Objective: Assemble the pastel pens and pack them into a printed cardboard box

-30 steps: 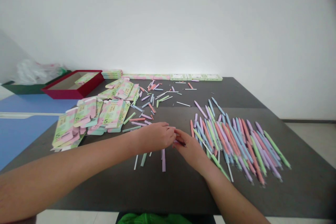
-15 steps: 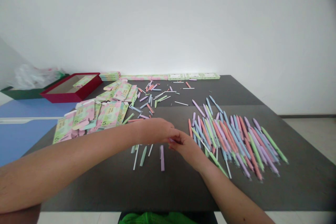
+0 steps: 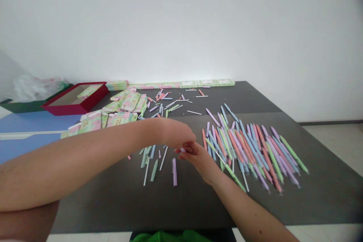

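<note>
The dark table (image 3: 198, 204) bears pens (image 3: 255, 147), pen parts (image 3: 174, 174) and printed cartons (image 3: 130, 102).

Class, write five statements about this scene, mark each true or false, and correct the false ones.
1. The left hand and right hand are close together. True.
2. A carton lies in the red box. True.
3. The bag is in the red box. False: it is on or in the green box.
4. The pens are all blue. False: purple, green and red ones lie among them.
5. The right hand holds a purple part. True.
</note>
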Demonstrator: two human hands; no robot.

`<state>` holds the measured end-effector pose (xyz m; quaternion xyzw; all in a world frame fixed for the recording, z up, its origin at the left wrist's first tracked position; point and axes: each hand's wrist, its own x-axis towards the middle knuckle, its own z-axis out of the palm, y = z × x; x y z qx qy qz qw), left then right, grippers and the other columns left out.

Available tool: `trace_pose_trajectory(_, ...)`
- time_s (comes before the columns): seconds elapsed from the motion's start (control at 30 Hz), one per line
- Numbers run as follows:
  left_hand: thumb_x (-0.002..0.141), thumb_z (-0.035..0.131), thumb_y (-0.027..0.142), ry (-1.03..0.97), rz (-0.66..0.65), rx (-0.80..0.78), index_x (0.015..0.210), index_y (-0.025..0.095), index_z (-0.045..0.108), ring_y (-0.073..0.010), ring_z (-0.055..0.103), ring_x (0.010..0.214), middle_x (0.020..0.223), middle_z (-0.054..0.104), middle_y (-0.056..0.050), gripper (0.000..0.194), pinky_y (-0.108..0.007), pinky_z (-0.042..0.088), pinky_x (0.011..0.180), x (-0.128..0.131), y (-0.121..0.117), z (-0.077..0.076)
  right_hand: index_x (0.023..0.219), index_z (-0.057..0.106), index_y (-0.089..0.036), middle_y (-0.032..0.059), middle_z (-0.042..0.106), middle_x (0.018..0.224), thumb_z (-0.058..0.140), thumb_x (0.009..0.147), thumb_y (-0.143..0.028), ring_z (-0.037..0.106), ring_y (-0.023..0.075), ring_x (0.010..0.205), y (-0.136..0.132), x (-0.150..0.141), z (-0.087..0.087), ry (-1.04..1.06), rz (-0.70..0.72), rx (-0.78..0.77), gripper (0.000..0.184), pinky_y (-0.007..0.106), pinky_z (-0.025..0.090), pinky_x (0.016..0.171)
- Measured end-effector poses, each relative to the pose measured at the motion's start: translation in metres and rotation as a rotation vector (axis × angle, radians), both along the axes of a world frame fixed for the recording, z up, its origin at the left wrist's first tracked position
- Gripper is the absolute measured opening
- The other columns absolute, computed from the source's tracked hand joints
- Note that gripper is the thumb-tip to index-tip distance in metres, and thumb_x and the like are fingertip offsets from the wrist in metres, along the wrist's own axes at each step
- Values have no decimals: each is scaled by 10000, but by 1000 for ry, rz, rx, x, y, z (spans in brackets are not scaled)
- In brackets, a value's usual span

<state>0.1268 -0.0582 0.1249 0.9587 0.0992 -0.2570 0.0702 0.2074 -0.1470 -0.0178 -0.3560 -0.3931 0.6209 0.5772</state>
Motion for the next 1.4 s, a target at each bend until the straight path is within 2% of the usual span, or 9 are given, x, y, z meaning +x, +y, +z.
trace_pose_trajectory(0.27,712,604,135,-64,45,56,700,142,692,-159,541,548,680,683,-82,89,-271,359,551,9,-11,4,944,618,-216,16,688,892,687,706,-290,613,155,804,0,4,5,-1,-36,-5,259,292,469,731)
trace_pose_trajectory(0.4,821,500,201,-447,55,44,1053,196,624,-183,586,893,1044,656,-65,263,-264,400,777,-8,-4,28,947,623,-206,18,691,895,662,716,-265,614,151,807,-2,7,8,-28,-90,-31,242,295,473,752)
trace_pose_trajectory(0.47,849,464,256,-666,221,102,1111,193,575,-174,575,922,1053,636,-50,292,-273,401,806,-23,-3,29,944,619,-201,20,693,889,648,723,-264,615,143,770,-2,9,8,-52,-144,-47,232,298,475,748)
trace_pose_trajectory(0.6,884,386,368,-674,631,212,900,163,625,-168,580,729,805,647,-48,315,-273,414,678,-60,-16,-12,931,598,-190,26,696,873,635,733,-270,620,147,775,0,11,7,-67,-289,-82,217,306,477,750)
trace_pose_trajectory(0.8,853,351,542,-291,820,83,678,157,631,-237,625,643,642,641,-107,507,-305,430,591,-80,-58,-100,962,580,-185,32,690,889,631,744,-273,614,144,777,-1,13,8,-59,-355,-69,240,317,478,763)
trace_pose_trajectory(1.0,807,424,502,-271,914,72,608,147,606,-301,655,738,678,660,-166,446,-361,461,652,-66,-67,-120,959,588,-185,31,688,887,643,735,-284,611,137,730,-2,12,5,-86,-341,-80,251,308,474,739)
trace_pose_trajectory(1.17,698,542,335,-421,1222,-407,439,184,457,-236,613,588,479,551,-68,311,-320,448,600,-70,-54,-123,959,592,-186,29,686,871,643,734,-301,601,134,710,0,14,2,-104,-345,-83,258,296,467,709)
trace_pose_trajectory(1.27,759,446,348,-455,1303,-622,512,172,502,-137,507,398,452,518,-17,308,-241,397,447,-75,-45,-121,953,601,-180,34,683,866,657,719,-320,586,134,669,-4,16,6,-113,-335,-130,278,289,459,665)
trace_pose_trajectory(1.4,843,345,383,-641,1432,-982,683,151,543,-54,485,413,572,551,9,344,-139,384,413,-76,-39,-117,955,612,-177,43,684,857,663,727,-331,557,124,616,-21,18,15,-143,-295,-168,280,270,435,605)
